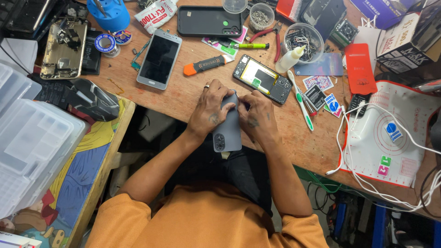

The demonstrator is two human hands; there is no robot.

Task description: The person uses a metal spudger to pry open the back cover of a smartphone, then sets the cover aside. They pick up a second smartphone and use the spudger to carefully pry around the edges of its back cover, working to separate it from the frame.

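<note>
Hands clamp a grey phone (227,131) at the wooden bench's (183,96) near edge, left hand (211,112) and right hand (257,117) gripping its far half, long axis running away from the person, camera end nearest the body.

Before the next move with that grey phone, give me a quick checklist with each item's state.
1. Left hand on the grey phone: ok.
2. Right hand on its other edge: ok.
3. Phone back faces up, camera end toward the person: ok.
4. Phone rests on the wooden table edge: ok.
5. Orange-handled tool lies apart, unheld: ok.
6. Anything under the fingertips: cannot tell.
</note>
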